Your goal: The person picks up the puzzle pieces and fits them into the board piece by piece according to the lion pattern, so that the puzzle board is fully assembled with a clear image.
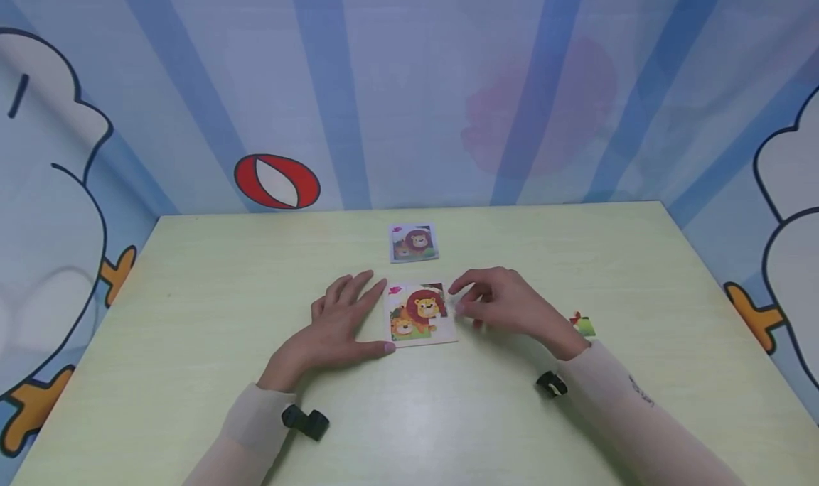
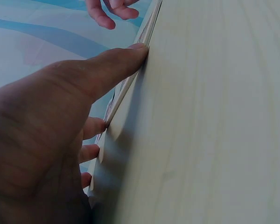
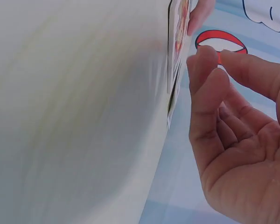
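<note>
A lion jigsaw puzzle [image 1: 419, 315] in a pale board lies between the hands. Its lower right part shows bare board. My left hand [image 1: 339, 326] rests by the board's left side, fingers spread, the thumb touching the lower left corner; in the left wrist view that thumb [image 2: 126, 58] presses the board's edge. At the right edge hovers my right hand [image 1: 502, 301], fingers bent. From the right wrist, this hand [image 3: 238, 126] shows nothing between thumb and fingers. A loose green and red puzzle piece [image 1: 582, 324] lies beside the right wrist.
Behind the puzzle lies a smaller card [image 1: 414, 243] with the same lion picture. The pale wooden table [image 1: 224, 280] meets a printed blue backdrop [image 1: 409, 102] at its far edge. Black wrist straps [image 1: 306, 422] sit on both sleeves.
</note>
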{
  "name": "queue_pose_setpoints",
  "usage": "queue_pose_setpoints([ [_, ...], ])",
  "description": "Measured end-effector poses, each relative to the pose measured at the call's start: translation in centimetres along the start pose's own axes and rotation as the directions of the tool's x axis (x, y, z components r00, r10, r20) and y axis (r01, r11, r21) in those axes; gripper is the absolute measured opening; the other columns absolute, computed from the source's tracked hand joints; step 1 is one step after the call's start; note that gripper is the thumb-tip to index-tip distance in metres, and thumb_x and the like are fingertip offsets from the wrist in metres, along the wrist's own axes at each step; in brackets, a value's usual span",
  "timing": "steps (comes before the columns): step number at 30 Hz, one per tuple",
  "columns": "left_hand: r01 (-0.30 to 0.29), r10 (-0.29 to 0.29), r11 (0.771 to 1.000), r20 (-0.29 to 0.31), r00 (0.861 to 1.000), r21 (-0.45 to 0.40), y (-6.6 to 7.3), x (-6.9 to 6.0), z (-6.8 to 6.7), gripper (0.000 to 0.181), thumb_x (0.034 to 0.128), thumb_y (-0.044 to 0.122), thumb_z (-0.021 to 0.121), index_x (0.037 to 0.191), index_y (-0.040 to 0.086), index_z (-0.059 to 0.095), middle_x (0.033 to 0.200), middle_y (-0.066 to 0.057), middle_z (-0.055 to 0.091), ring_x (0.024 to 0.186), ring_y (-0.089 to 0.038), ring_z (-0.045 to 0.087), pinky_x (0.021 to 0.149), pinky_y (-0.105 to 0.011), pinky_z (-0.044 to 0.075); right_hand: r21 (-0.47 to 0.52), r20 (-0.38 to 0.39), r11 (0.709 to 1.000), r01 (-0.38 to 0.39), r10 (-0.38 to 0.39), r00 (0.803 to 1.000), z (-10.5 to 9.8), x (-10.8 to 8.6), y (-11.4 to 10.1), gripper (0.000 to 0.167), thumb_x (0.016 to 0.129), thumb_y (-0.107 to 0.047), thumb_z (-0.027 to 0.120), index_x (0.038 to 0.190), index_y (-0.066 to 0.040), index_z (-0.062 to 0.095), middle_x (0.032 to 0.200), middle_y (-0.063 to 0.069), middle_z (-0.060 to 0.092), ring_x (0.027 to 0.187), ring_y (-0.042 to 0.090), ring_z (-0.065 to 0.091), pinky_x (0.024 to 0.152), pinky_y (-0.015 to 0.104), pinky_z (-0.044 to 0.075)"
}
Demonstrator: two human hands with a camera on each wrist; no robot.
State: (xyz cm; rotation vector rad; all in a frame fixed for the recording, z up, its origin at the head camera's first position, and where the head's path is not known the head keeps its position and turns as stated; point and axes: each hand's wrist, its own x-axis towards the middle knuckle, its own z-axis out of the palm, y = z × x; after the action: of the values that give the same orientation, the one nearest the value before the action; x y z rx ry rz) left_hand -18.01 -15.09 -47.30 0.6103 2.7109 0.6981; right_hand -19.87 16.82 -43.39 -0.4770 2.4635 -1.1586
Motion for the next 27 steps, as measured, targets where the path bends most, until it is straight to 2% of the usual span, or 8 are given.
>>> queue_pose_setpoints([
  [4,0.002,-0.002,1.000,0.004,1.000,0.002,-0.1,0.0,0.1,0.104,0.0895,0.058,0.078,0.173,0.025,0.026,0.183,-0.008,0.012,0.166,-0.044,0.007,0.123,-0.076,0.020,0.012,-0.029,1.000,-0.013,0.014,0.999,-0.4,-0.9,0.2,0.031,0.100,-0.018,0.075,0.129,-0.009,0.073,0.110,0.011,0.082,0.080,0.019,0.076,0.069,0.033,0.060],
  [10,0.003,-0.003,1.000,0.007,1.000,-0.005,-0.2,0.0,0.1,0.104,0.0897,0.058,0.078,0.173,0.025,0.025,0.183,-0.007,0.011,0.166,-0.044,0.006,0.124,-0.076,0.018,-0.040,-0.060,0.999,0.029,-0.032,0.998,-1.1,-2.3,1.0,0.038,0.096,-0.020,0.080,0.132,-0.010,0.072,0.123,0.010,0.079,0.094,0.015,0.074,0.078,0.030,0.060],
  [15,0.000,0.000,1.000,0.003,1.000,-0.005,-0.2,0.1,0.1,0.104,0.0897,0.059,0.078,0.173,0.026,0.025,0.183,-0.007,0.011,0.167,-0.043,0.006,0.124,-0.076,0.018,-0.011,-0.053,0.998,0.057,-0.058,0.997,-1.6,-3.4,1.7,0.050,0.094,-0.020,0.083,0.141,-0.012,0.066,0.136,0.012,0.072,0.106,0.016,0.075,0.089,0.025,0.061],
  [19,-0.002,0.002,1.000,0.002,1.000,-0.004,-0.2,0.0,0.1,0.104,0.0899,0.058,0.078,0.173,0.026,0.025,0.183,-0.006,0.011,0.167,-0.043,0.006,0.124,-0.076,0.018,0.017,-0.050,0.998,0.062,-0.061,0.997,-2.0,-4.3,2.4,0.057,0.094,-0.020,0.083,0.146,-0.012,0.062,0.141,0.014,0.070,0.107,0.016,0.074,0.092,0.026,0.061],
  [27,-0.003,0.003,1.000,0.003,1.000,0.002,-0.2,0.0,0.1,0.104,0.0895,0.059,0.078,0.173,0.026,0.025,0.183,-0.006,0.011,0.167,-0.043,0.007,0.124,-0.076,0.019,0.063,-0.076,0.995,0.076,-0.071,0.995,-2.8,-6.3,4.1,0.067,0.095,-0.017,0.083,0.155,-0.014,0.053,0.147,0.016,0.065,0.100,0.012,0.077,0.090,0.026,0.061],
])
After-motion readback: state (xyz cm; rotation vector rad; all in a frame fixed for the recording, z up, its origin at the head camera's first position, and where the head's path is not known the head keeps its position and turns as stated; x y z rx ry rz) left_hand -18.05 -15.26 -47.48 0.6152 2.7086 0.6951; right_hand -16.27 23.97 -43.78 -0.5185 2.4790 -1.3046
